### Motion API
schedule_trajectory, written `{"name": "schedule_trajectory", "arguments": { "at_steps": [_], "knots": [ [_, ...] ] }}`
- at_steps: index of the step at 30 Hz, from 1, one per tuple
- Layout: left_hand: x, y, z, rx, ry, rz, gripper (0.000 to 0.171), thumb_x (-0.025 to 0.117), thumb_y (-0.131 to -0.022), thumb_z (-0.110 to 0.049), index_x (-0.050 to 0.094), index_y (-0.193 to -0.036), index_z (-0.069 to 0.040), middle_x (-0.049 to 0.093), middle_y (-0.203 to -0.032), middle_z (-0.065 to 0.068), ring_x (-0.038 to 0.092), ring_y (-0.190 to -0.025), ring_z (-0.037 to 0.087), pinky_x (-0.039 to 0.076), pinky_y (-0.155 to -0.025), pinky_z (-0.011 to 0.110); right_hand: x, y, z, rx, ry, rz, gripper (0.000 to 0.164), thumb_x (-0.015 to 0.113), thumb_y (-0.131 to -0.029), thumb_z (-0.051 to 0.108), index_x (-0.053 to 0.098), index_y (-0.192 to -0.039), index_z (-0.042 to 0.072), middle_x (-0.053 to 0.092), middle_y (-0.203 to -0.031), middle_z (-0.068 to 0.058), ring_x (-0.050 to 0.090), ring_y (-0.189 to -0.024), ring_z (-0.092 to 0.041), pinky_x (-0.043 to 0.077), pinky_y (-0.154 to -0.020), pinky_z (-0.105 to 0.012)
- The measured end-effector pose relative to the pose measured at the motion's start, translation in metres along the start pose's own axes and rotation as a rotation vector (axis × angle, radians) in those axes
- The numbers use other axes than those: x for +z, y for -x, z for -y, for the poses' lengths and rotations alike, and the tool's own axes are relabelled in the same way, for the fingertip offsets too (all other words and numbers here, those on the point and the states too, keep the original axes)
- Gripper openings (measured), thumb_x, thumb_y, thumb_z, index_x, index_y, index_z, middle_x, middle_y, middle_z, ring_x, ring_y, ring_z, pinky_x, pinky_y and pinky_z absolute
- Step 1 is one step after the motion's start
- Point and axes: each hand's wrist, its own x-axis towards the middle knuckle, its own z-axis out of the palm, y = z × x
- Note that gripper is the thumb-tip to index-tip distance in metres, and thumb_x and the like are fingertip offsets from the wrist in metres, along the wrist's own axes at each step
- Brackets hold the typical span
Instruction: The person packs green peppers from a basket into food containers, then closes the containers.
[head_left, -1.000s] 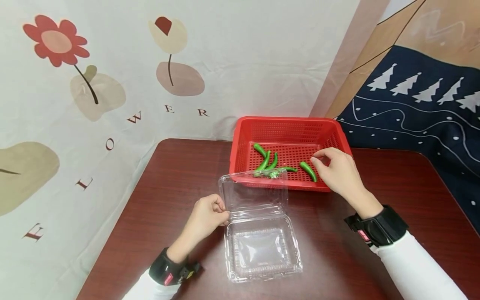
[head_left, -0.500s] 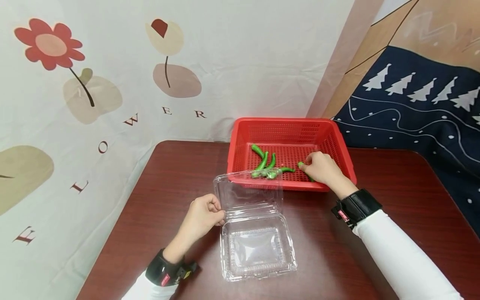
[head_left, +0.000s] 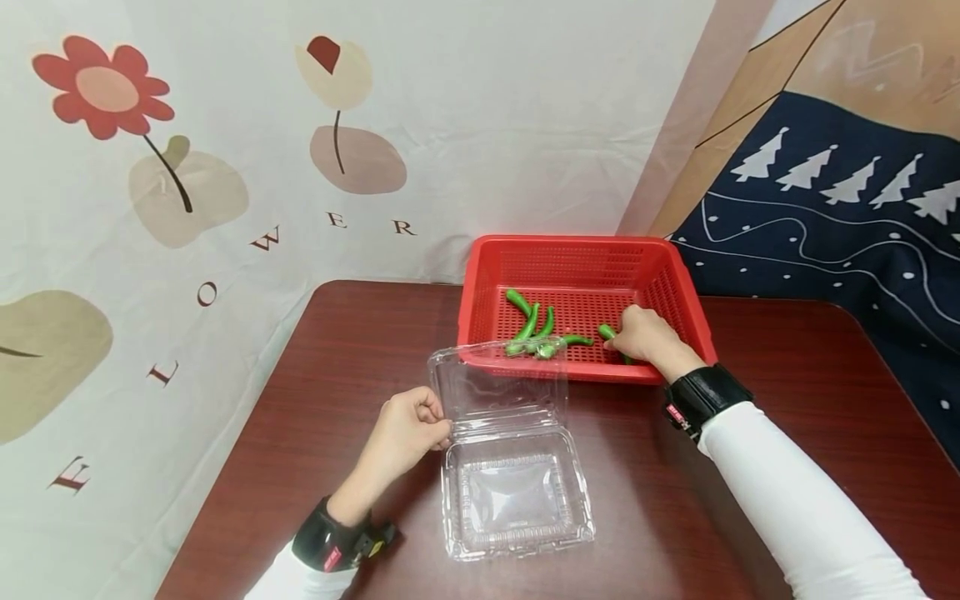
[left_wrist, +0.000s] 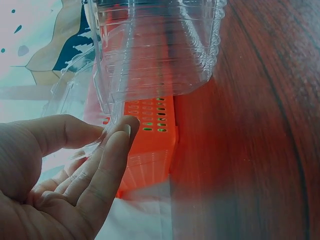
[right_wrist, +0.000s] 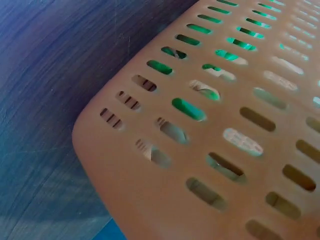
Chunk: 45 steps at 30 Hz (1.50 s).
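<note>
At its hinge, the left edge of a clear plastic clamshell box (head_left: 517, 492) is pinched by my left hand (head_left: 405, 433). The left wrist view shows the thumb and fingertips (left_wrist: 120, 142) of that hand on the thin plastic rim. The box stands with its lid (head_left: 498, 383) raised, leaning toward the basket. My right hand (head_left: 647, 337) reaches into the red basket (head_left: 675, 292) and grips a green chili pepper (head_left: 607, 331), partly hidden under the fingers. Several other green chili peppers (head_left: 528, 321) lie at the basket's left, some seen through the clear lid.
The basket stands at the back of the dark red wooden table (head_left: 352, 350), close to a white flower-print cloth (head_left: 525, 150). A dark blue cloth with white trees (head_left: 840, 200) hangs at the right. Basket wall slots (right_wrist: 190, 109) fill the right wrist view.
My right hand has moved left and down into the basket and taken hold of the single chili pepper at its right. The left hand stays at the box's hinge.
</note>
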Motion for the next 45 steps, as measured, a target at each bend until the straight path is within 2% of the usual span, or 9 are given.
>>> {"name": "schedule_trajectory", "arguments": {
  "at_steps": [6, 14, 18, 20, 23, 25, 28, 37, 45],
  "knots": [
    [-0.001, -0.001, -0.001, -0.010, -0.002, -0.008, 0.017, 0.065, -0.078, 0.013, 0.059, -0.078, -0.003, 0.068, -0.062, 0.006, 0.071, -0.058, 0.020, 0.063, -0.059, 0.044, -0.001, -0.004, -0.005, -0.009, 0.006, 0.015, 0.024, 0.075, -0.091, 0.015, 0.064, -0.072, 0.006, 0.050, -0.063, -0.002, 0.054, -0.064, -0.023, 0.040, -0.059, -0.034],
    [-0.002, -0.004, 0.000, -0.011, -0.009, -0.006, 0.017, 0.070, -0.080, 0.011, 0.060, -0.080, -0.003, 0.071, -0.065, 0.006, 0.071, -0.058, 0.020, 0.061, -0.057, 0.031, -0.004, -0.002, -0.004, -0.042, -0.030, -0.069, 0.039, 0.068, -0.098, 0.013, 0.050, -0.064, 0.009, 0.038, -0.055, 0.001, 0.049, -0.051, -0.018, 0.038, -0.051, -0.029],
    [-0.002, -0.004, 0.001, -0.013, -0.002, -0.007, 0.017, 0.072, -0.080, 0.010, 0.060, -0.080, -0.002, 0.072, -0.066, 0.006, 0.072, -0.059, 0.021, 0.061, -0.057, 0.031, -0.005, -0.002, -0.003, -0.091, -0.074, -0.162, 0.039, 0.067, -0.099, 0.012, 0.050, -0.064, 0.009, 0.037, -0.056, 0.001, 0.045, -0.051, -0.016, 0.036, -0.051, -0.028],
    [-0.003, -0.004, 0.001, -0.011, 0.001, -0.012, 0.018, 0.073, -0.080, 0.010, 0.060, -0.081, -0.002, 0.072, -0.066, 0.007, 0.072, -0.059, 0.021, 0.061, -0.057, 0.032, -0.006, 0.000, -0.001, -0.113, -0.098, -0.219, 0.032, 0.067, -0.099, 0.011, 0.058, -0.069, 0.004, 0.045, -0.058, -0.002, 0.047, -0.053, -0.017, 0.037, -0.051, -0.028],
    [-0.004, -0.004, 0.001, -0.011, -0.003, -0.012, 0.018, 0.075, -0.080, 0.009, 0.061, -0.081, -0.002, 0.072, -0.067, 0.006, 0.072, -0.060, 0.021, 0.061, -0.058, 0.031, -0.011, 0.004, 0.002, -0.136, -0.132, -0.291, 0.019, 0.066, -0.100, 0.010, 0.070, -0.092, -0.007, 0.064, -0.074, -0.016, 0.058, -0.063, -0.023, 0.044, -0.054, -0.028],
    [-0.004, -0.004, 0.002, -0.014, -0.008, -0.012, 0.019, 0.075, -0.080, 0.009, 0.061, -0.081, -0.002, 0.072, -0.068, 0.006, 0.072, -0.060, 0.020, 0.061, -0.058, 0.030, -0.014, 0.007, 0.004, -0.151, -0.152, -0.333, 0.025, 0.065, -0.101, 0.010, 0.070, -0.111, -0.012, 0.072, -0.093, -0.025, 0.066, -0.072, -0.028, 0.050, -0.058, -0.029],
    [-0.005, -0.005, 0.002, -0.020, -0.014, -0.013, 0.019, 0.076, -0.079, 0.009, 0.061, -0.081, -0.002, 0.073, -0.068, 0.006, 0.072, -0.061, 0.019, 0.061, -0.058, 0.029, -0.020, 0.013, 0.008, -0.183, -0.160, -0.400, 0.031, 0.063, -0.103, 0.012, 0.067, -0.121, -0.013, 0.072, -0.106, -0.029, 0.068, -0.081, -0.032, 0.052, -0.063, -0.032],
    [-0.008, -0.004, 0.001, -0.029, -0.013, -0.019, 0.019, 0.075, -0.079, 0.010, 0.060, -0.081, -0.001, 0.073, -0.070, 0.008, 0.072, -0.061, 0.021, 0.062, -0.058, 0.032, -0.030, 0.037, 0.015, -0.276, -0.227, -0.622, 0.030, 0.066, -0.102, 0.017, 0.070, -0.119, -0.007, 0.071, -0.103, -0.024, 0.068, -0.093, -0.036, 0.053, -0.080, -0.050],
    [-0.009, -0.002, -0.001, -0.046, -0.035, -0.025, 0.019, 0.075, -0.078, 0.010, 0.060, -0.080, -0.002, 0.073, -0.068, 0.005, 0.071, -0.059, 0.018, 0.060, -0.056, 0.029, -0.018, 0.067, 0.021, -0.409, -0.295, -0.797, 0.024, 0.072, -0.099, 0.015, 0.072, -0.116, -0.002, 0.071, -0.099, -0.016, 0.067, -0.092, -0.029, 0.045, -0.074, -0.030]
  ]
}}
